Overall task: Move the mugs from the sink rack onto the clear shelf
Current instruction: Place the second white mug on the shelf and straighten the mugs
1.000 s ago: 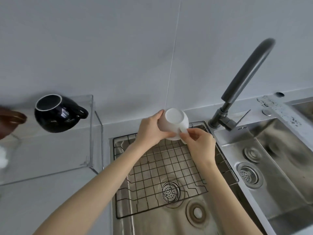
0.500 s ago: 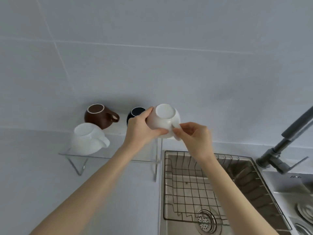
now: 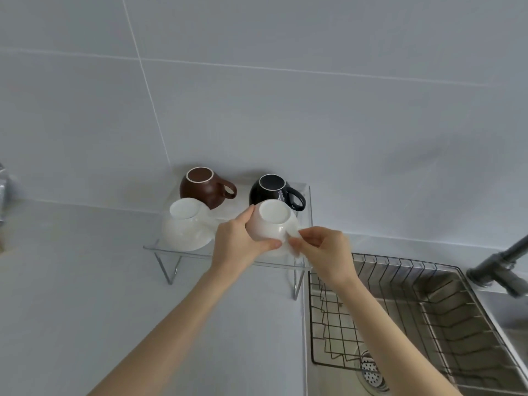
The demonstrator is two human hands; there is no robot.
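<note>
While left hand cups white mug and right hand pinches its handle, mug upside down over clear shelf, 3 o'clock end. Three mugs already there; sink rack looks bare. Only setting down left.

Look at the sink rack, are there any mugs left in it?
No, the visible part of the wire sink rack holds no mugs; three sit on the clear shelf and both hands hold the white mug.
</note>
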